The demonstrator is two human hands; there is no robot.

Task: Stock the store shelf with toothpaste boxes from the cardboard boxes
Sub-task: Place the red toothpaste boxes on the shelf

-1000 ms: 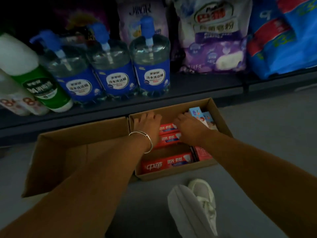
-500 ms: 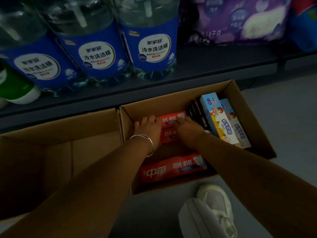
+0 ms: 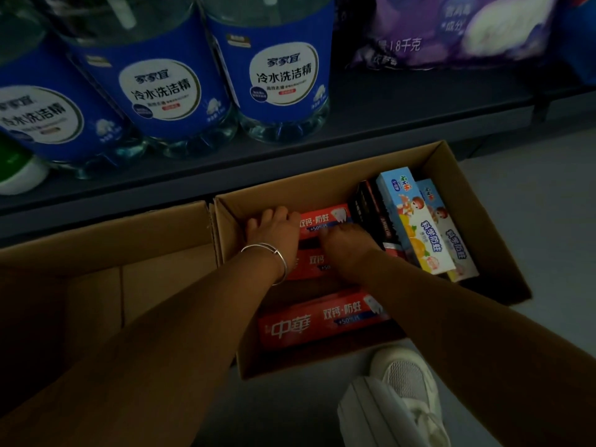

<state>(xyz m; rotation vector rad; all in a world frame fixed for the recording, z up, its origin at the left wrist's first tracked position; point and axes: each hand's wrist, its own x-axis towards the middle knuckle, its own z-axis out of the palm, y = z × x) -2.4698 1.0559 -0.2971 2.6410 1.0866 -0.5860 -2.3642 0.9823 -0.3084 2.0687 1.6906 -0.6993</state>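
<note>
An open cardboard box (image 3: pixel 458 175) sits on the floor below the shelf and holds toothpaste boxes. Both my hands reach into it. My left hand (image 3: pixel 274 232), with a silver bangle on the wrist, curls its fingers over the left end of the far red toothpaste box (image 3: pixel 324 219). My right hand (image 3: pixel 346 245) grips the same box near its middle. A second red box (image 3: pixel 314 262) lies under my wrists, a third red box (image 3: pixel 322 319) nearer me. Black boxes (image 3: pixel 371 214) and two light-blue children's toothpaste boxes (image 3: pixel 412 221) stand at the right.
A second cardboard box (image 3: pixel 113 253) stands open at the left. The dark shelf (image 3: pixel 387 114) above carries blue-labelled detergent bottles (image 3: pixel 283 75), a green-and-white bottle (image 3: pixel 16 169) and a purple washing-powder bag (image 3: pixel 451 30). My white shoe (image 3: pixel 396 398) is on the grey floor.
The view has dropped and closed in on the box. Both hands have settled deeper onto the far red toothpaste box, fingers curling round it.
</note>
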